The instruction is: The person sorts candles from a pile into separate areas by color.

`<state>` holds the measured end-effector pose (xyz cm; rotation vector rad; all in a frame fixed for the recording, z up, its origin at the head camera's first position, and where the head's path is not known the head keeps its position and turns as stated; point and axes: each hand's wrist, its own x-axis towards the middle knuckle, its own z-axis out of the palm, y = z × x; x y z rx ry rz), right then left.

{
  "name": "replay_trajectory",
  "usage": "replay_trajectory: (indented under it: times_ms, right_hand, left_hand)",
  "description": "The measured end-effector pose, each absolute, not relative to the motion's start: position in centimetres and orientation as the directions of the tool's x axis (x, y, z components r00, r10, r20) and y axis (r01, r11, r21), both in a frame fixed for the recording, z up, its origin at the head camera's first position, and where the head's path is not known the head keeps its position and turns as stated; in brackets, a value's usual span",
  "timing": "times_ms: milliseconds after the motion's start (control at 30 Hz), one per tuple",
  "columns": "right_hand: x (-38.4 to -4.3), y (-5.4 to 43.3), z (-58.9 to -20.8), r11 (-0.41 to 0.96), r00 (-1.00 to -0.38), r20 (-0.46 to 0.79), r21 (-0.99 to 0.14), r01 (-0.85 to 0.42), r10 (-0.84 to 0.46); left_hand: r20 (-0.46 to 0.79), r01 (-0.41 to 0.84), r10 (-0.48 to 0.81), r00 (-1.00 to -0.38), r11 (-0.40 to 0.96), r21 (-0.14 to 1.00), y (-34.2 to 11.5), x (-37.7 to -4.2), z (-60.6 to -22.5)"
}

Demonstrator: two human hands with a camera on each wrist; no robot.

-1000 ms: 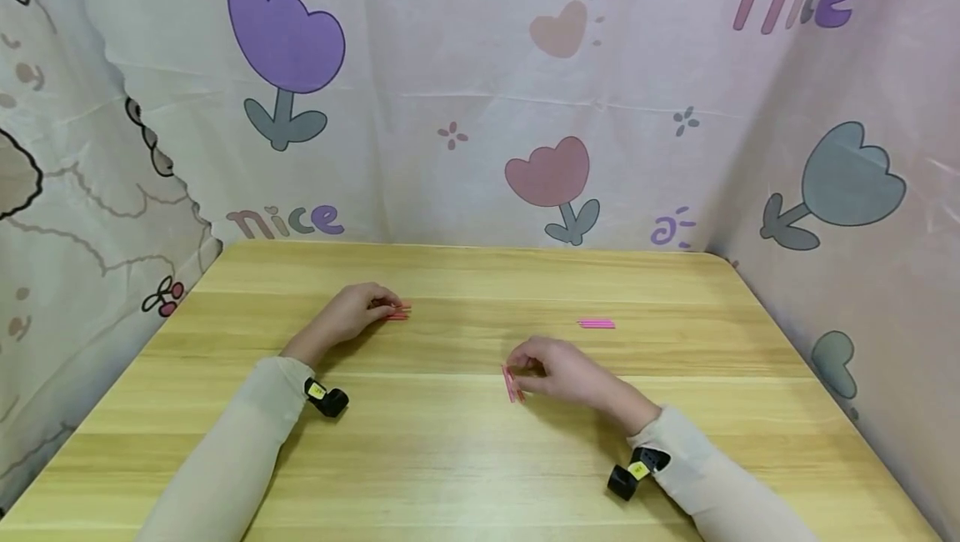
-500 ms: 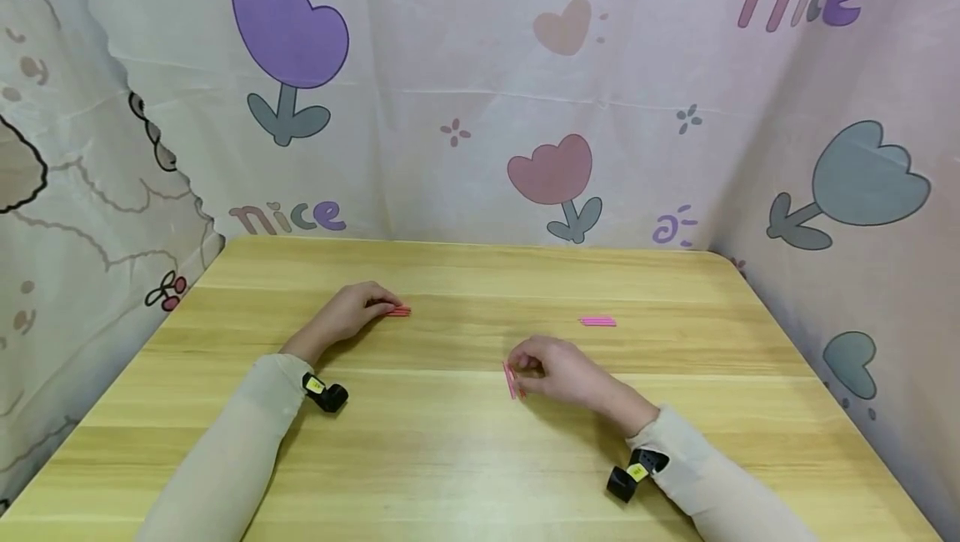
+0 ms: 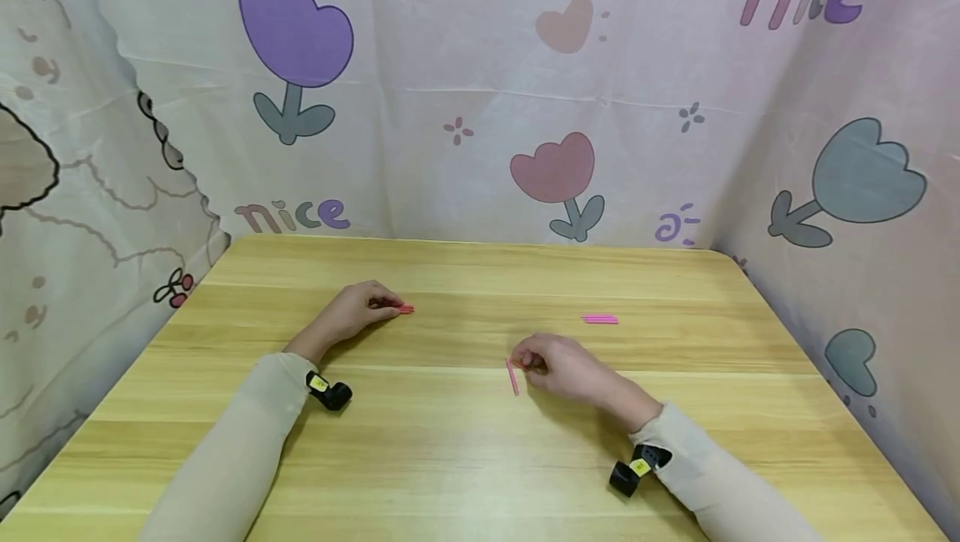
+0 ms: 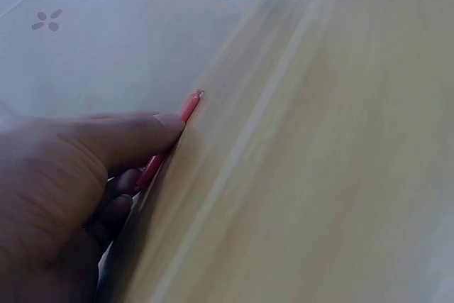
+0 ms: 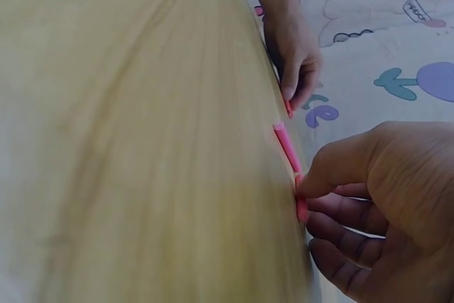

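My left hand (image 3: 360,310) pinches a small group of short red sticks (image 3: 407,308) at the back left of the table. In the left wrist view the thumb lies along a red stick (image 4: 190,106), with curled fingers behind it. My right hand (image 3: 566,368), right of the middle, pinches a short red stick (image 5: 301,207) between thumb and fingertips; the head view shows only a bit of it. Just left of those fingertips a pink stick (image 3: 512,378) lies on the table, its far end close to the held one.
Several bright pink sticks (image 3: 601,319) lie side by side on the wooden table (image 3: 450,459), behind my right hand. A printed curtain (image 3: 435,42) hangs along the table's back and both sides. Each wrist wears a small black camera (image 3: 330,392).
The red sticks at my left hand were spread apart and are now drawn together. At my right hand, the red stick beside the pink one has turned, its near end no longer showing below the fingers.
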<state>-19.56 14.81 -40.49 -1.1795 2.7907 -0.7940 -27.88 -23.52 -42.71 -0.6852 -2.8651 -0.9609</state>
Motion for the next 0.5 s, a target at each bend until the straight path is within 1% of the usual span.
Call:
replay_trajectory:
  times_ms: [133, 367, 500]
  right_hand:
    - [-19.73, 15.03, -40.46, 0.609, -0.729, 0.170, -0.444, -0.657, -0.663]
    - [-19.89, 15.22, -40.17, 0.673, -0.772, 0.104, -0.428, -0.603, -0.626]
    - [-19.98, 15.23, -40.16, 0.689, -0.776, 0.108, -0.395, -0.607, -0.622]
  left_hand:
    - [0.180, 0.417, 0.389, -0.903, 0.701, 0.578, -23.35, -27.91, -42.87]
    - [0.188, 0.406, 0.372, -0.909, 0.683, 0.607, -23.34, -27.70, -43.11]
    - [0.201, 0.407, 0.363, -0.910, 0.680, 0.609, -23.43, -27.62, -43.32]
